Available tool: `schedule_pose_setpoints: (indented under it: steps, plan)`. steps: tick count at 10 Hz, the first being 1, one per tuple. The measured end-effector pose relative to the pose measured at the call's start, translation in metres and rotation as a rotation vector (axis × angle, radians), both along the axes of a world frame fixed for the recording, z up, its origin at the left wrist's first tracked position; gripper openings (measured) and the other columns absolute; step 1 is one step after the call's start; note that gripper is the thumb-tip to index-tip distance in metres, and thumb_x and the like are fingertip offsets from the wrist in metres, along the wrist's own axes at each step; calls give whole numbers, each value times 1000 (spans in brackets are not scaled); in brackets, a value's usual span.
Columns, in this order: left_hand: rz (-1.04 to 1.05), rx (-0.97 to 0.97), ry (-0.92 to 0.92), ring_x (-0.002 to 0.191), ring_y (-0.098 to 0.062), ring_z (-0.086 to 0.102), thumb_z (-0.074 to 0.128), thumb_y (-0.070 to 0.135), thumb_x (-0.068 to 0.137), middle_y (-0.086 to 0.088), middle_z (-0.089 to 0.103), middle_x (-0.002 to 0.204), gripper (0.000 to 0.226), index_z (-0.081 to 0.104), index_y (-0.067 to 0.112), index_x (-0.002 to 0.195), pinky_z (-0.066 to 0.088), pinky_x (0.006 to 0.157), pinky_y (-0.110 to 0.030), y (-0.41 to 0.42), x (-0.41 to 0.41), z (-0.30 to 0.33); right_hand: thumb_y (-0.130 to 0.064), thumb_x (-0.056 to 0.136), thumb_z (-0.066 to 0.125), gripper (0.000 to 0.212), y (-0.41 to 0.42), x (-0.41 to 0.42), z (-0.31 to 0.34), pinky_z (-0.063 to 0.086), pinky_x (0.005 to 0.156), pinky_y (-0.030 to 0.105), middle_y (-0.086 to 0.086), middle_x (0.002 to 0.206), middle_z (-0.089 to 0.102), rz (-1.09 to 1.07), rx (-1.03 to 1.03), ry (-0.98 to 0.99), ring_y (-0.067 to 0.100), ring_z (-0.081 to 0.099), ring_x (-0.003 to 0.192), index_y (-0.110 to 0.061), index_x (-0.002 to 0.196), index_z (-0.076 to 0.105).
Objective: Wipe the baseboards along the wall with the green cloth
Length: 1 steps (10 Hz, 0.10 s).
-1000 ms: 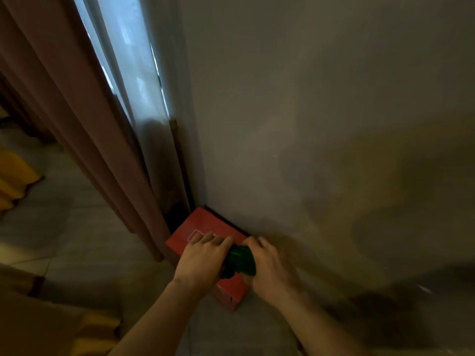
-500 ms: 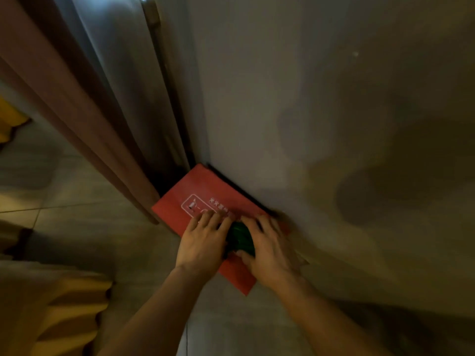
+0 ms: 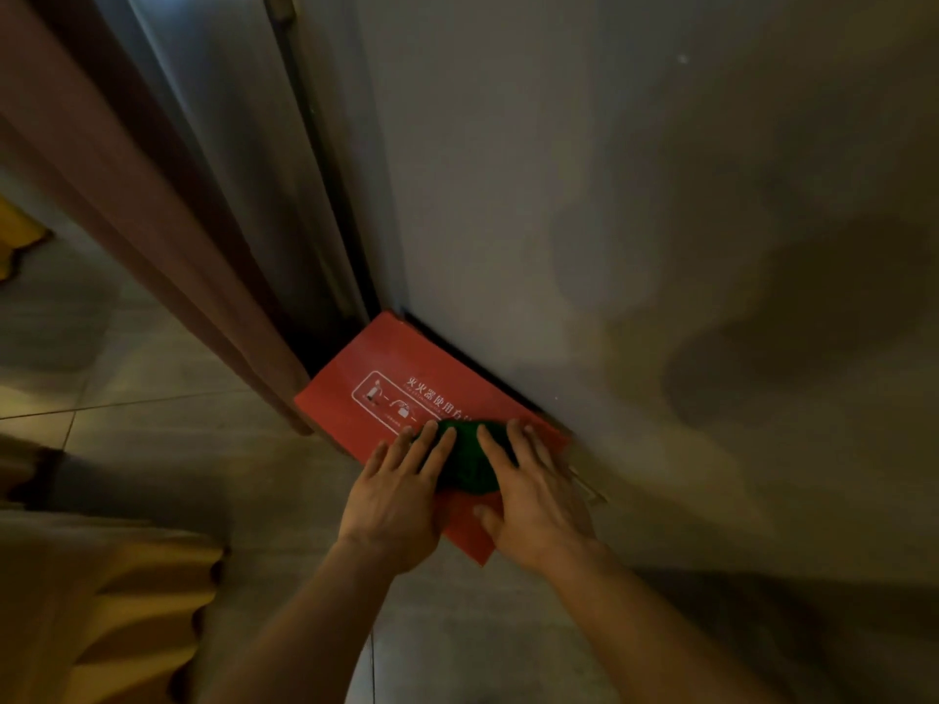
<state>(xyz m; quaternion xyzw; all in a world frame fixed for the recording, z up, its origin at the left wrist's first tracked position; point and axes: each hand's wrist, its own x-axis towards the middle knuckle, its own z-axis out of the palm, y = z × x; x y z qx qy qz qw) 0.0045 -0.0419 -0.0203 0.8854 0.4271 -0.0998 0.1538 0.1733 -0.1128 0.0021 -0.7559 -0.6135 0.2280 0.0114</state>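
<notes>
A red box [image 3: 406, 398] with white printed characters and a diagram on its top lies flat on the tiled floor [image 3: 167, 429], its far edge against the foot of the grey wall [image 3: 609, 195]. The lid is shut, so what it holds cannot be told. The green cloth [image 3: 465, 457] sits bunched on the box's top, pressed between both hands. The left hand [image 3: 401, 500] lies flat with fingers spread over the cloth's left side; the right hand [image 3: 533, 495] rests fingers apart over its right side. A brown curtain [image 3: 152, 221] hangs at left. The baseboard is possibly the dark strip behind the box
</notes>
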Motion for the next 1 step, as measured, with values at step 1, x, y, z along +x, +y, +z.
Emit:
schedule_pose_setpoints:
  steps: [1]
  plan:
    - [-42,26,-18,155,-22,-6,44,54,100,4,-8,170,83,-12,34,159,-4,123,-41,-5,2,31,-50,89,62,89,-8,3,24,26,119,48,8,165,11,-36,21,-30,28,7,151,-29,157,8]
